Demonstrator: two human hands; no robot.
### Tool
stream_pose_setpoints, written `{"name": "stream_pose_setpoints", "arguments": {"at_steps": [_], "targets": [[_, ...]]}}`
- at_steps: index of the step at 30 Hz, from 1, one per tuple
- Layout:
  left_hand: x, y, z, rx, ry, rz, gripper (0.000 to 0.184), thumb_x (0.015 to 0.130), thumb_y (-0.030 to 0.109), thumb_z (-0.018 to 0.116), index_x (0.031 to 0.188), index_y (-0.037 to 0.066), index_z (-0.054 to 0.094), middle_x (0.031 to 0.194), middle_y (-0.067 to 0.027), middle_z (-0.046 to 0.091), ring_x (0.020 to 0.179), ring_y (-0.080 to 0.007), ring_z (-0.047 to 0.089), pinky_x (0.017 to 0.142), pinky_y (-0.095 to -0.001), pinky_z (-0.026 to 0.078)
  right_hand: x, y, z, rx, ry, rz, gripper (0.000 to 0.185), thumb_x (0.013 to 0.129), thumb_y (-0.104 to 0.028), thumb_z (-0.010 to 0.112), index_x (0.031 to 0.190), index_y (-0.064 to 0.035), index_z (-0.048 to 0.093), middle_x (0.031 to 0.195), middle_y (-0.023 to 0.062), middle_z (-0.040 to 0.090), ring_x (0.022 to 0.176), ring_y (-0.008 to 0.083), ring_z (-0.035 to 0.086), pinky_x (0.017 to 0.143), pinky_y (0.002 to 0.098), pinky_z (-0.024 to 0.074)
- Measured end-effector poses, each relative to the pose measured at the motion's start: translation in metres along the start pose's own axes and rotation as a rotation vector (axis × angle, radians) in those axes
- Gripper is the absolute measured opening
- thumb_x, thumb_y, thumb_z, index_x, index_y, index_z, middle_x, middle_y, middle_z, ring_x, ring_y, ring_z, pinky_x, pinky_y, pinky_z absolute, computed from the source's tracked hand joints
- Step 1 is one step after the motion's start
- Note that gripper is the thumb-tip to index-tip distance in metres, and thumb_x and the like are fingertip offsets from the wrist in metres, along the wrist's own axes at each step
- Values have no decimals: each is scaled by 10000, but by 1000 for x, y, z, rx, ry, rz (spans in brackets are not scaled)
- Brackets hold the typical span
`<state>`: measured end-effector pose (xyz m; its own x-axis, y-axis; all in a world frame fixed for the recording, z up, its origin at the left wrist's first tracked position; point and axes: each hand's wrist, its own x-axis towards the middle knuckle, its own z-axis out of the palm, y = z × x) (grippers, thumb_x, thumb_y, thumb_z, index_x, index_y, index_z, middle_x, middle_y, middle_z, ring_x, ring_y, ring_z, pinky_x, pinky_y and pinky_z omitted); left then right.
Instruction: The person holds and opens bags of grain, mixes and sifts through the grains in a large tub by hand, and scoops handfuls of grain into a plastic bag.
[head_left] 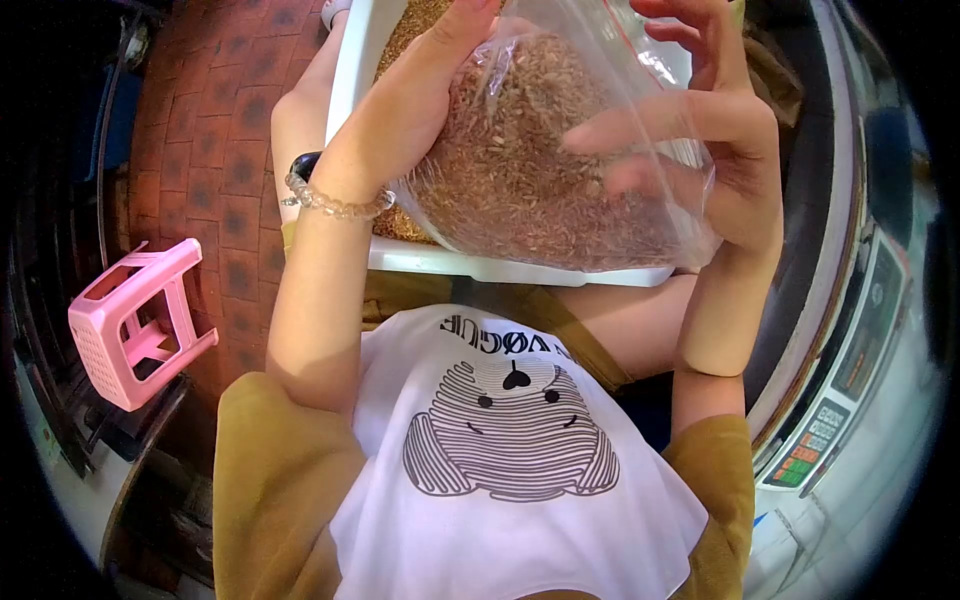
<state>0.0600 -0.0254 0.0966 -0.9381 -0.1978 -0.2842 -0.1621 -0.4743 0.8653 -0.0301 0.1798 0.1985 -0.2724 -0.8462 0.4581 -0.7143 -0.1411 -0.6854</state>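
Note:
A clear plastic bag of reddish-brown grain, with a red line along its upper edge, is tilted over a white tub. My left hand grips the bag's left side, its thumb on top of the film and its other fingers hidden beneath. On the right, my right hand holds the bag with its fingers spread around the film. Two of those fingertips show blurred through the plastic against the grain. More loose golden-brown grain lies in the tub beneath the bag.
A pink plastic stool lies tipped at the left by the red tiled floor. At the right stands a scale with a keypad. The tub rests near my legs.

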Motion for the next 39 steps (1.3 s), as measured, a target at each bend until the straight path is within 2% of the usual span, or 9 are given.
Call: {"name": "stream_pose_setpoints", "arguments": {"at_steps": [3,6,9,14,20,24,32,36,39], "targets": [[2,-3,3,213,154,186,686,958,566,513,1262,-43,590,1163,-93,656,1027,-125,601,918,-255,451,1,4,7,83,7,14,279,632,-14,797,907,-39,756,960,84,684,985,222,565,863,343,435],[-20,35,29,738,266,343,389,984,351,547,1127,2,643,967,-115,706,870,-177,653,779,-303,526,0,4,10,188,-81,166,228,677,-17,792,898,-30,739,877,75,701,933,215,613,876,341,457],[-17,29,29,737,291,392,389,985,350,543,1131,2,639,948,-109,697,853,-156,643,758,-303,528,0,6,16,285,-93,217,179,715,-26,787,882,-29,723,852,73,702,859,196,639,859,325,470],[-20,35,33,628,233,350,393,999,328,527,1139,-25,629,952,-107,696,865,-142,644,749,-289,530,5,6,18,83,-88,91,185,701,-60,803,864,-45,716,863,72,691,878,209,625,856,330,455],[-19,31,41,320,110,422,401,1017,300,495,1162,-61,590,999,-106,688,874,-138,644,747,-278,540,9,3,13,-109,-40,93,265,576,-113,860,816,-148,754,1244,138,452,1180,296,456,1003,403,354],[-22,36,38,425,115,361,399,1012,301,505,1178,-54,580,995,-107,688,870,-136,646,748,-270,539,6,2,16,-363,-66,4,246,587,-114,845,809,-169,755,1249,140,447,1185,313,452,1012,412,345],[-27,40,36,529,152,337,374,991,285,546,1212,-16,569,1009,-97,683,883,-143,644,754,-278,530,7,-4,30,-236,102,9,213,632,-96,793,819,-102,692,1079,128,583,1006,327,523,871,386,412],[-11,21,14,349,186,-61,648,965,536,515,1264,-34,596,1151,-94,660,1016,-126,608,914,-257,453,8,0,34,-233,142,-4,212,615,-90,772,806,-113,683,1166,137,527,1071,336,475,909,384,377],[-12,18,18,330,194,38,617,965,511,521,1261,-24,604,1130,-96,671,987,-128,625,883,-255,474,6,-6,32,-186,111,57,255,602,-66,770,836,-95,674,1195,141,508,1093,305,466,934,368,353]]}}
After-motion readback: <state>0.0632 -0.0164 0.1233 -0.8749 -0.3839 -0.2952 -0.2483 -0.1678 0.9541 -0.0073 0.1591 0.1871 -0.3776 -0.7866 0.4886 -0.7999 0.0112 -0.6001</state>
